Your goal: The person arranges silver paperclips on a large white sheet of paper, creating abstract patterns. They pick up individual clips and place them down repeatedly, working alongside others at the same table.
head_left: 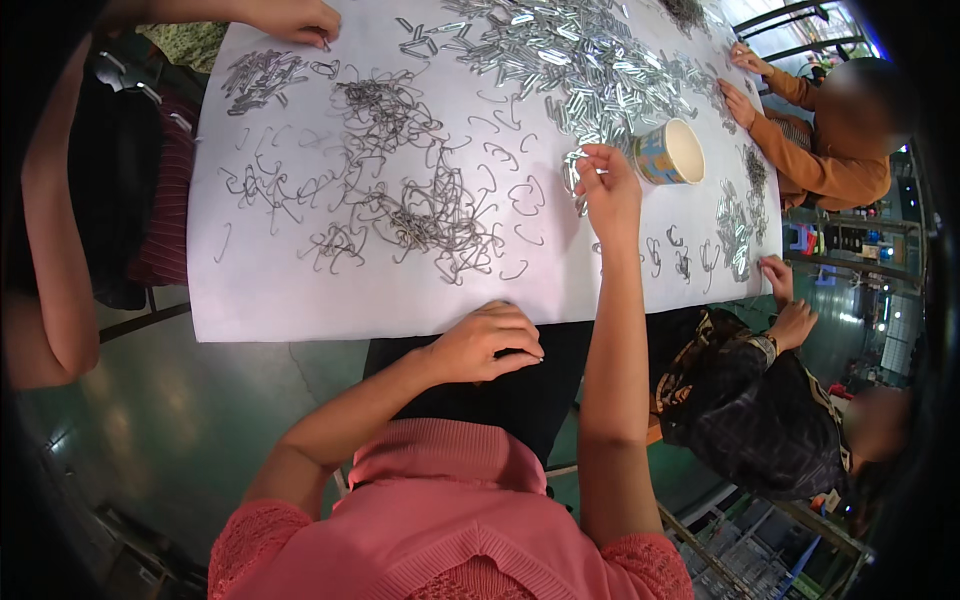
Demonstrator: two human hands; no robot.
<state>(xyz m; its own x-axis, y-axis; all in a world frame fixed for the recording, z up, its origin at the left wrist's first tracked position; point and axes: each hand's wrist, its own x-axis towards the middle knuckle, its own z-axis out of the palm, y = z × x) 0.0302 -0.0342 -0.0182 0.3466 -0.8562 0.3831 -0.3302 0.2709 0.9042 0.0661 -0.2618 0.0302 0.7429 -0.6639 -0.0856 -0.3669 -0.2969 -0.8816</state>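
My left hand (492, 343) rests at the table's near edge with its fingers curled. Whatever may be inside it is hidden. My right hand (608, 190) is stretched out over the table, thumb and fingers pinched together beside some shiny flat metal clips (574, 178). Whether a clip sits in that pinch is too small to tell. A paper cup (684, 152) with a coloured print lies tipped on its side just right of my right hand. Thin bent wire hooks (430, 215) are heaped in tangles to the left, with single ones scattered around them.
A large pile of metal clips (545, 50) covers the far middle of the white table (290, 300). Another person's hand (300, 18) works by a small clip heap (262, 80) at far left. Two more people sit along the right side, near further small piles (735, 230).
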